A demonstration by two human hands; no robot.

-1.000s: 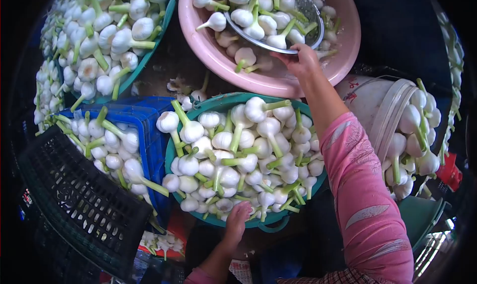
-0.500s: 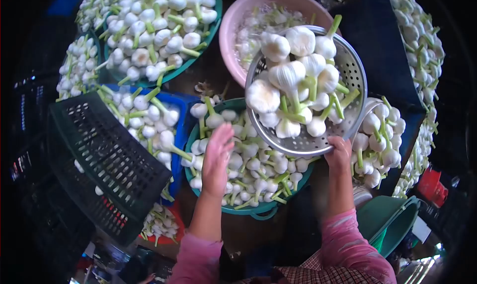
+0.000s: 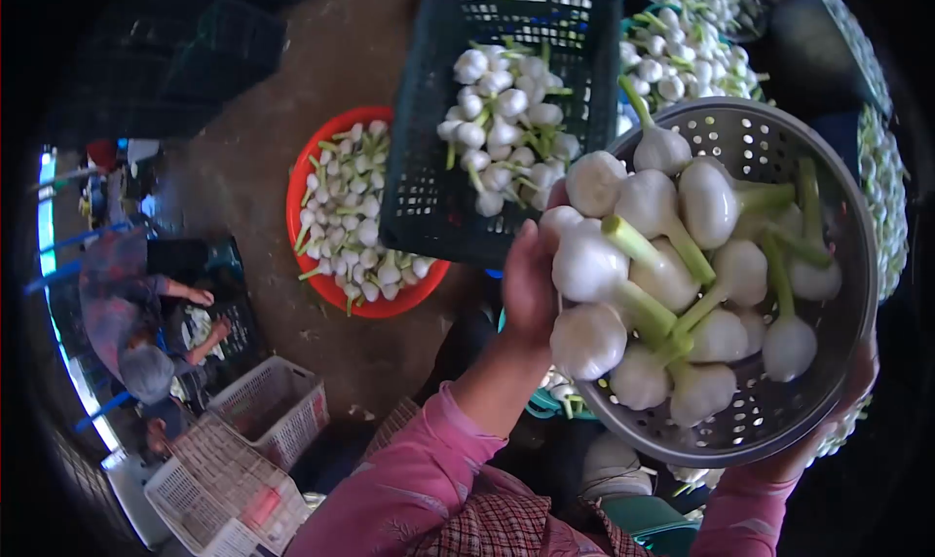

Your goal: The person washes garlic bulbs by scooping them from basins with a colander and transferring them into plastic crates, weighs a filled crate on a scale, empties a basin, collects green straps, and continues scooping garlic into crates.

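A metal colander [image 3: 735, 450] with round holes, holding several large garlic bulbs [image 3: 709, 204] with green stems, is lifted close to the camera at the right. My left hand [image 3: 531, 279] is against its left side, fingers partly hidden behind the rim and bulbs. At the lower right rim my right hand [image 3: 859, 387] grips the colander, mostly hidden by it. Just left of the colander is a dark green crate [image 3: 414, 202] with a pile of smaller garlic bulbs inside.
A red basin [image 3: 390, 309] of garlic stands on the floor left of the crate. More garlic heaps [image 3: 682, 60] lie at the top right. Empty white crates [image 3: 278, 411] are at the lower left, near a co-worker [image 3: 127, 314] handling garlic.
The view has swung left, bringing the red basin and co-worker into sight. The colander is nearer the camera, and my left hand, free before, now touches its left side.
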